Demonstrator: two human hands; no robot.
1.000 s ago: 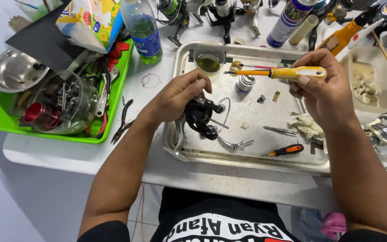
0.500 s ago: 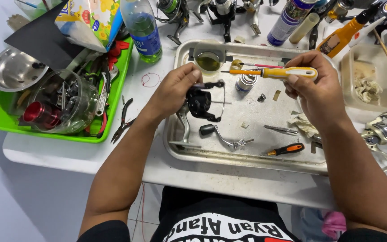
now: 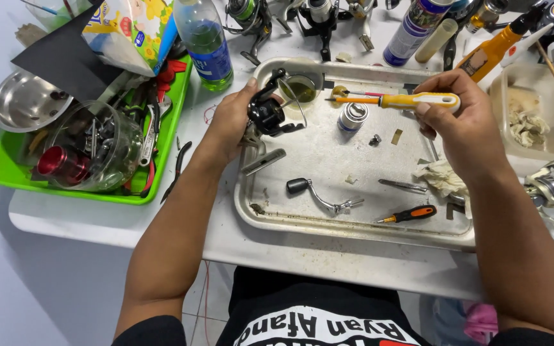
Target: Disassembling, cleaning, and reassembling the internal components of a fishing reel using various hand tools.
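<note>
Head view: the left hand (image 3: 235, 122) grips a black spinning reel body (image 3: 267, 115) over the steel tray (image 3: 328, 221), the right hand (image 3: 460, 122) clasps a yellow-handled screwdriver (image 3: 395, 100). The crank handle (image 3: 318, 195) lies detached in the tray, so the reel looks partly stripped, with more work left.

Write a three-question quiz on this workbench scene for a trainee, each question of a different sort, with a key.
1. True or false: the left hand holds the black fishing reel above the metal tray.
2. Which tool is in the right hand? A: the yellow-handled screwdriver; B: the orange-and-black screwdriver; C: tweezers.
3. Fill in: the loose crank handle lies in the tray, with the ____ hand nearer to it.

Key
1. True.
2. A; the orange-and-black one lies untouched in the tray.
3. Left.
</note>
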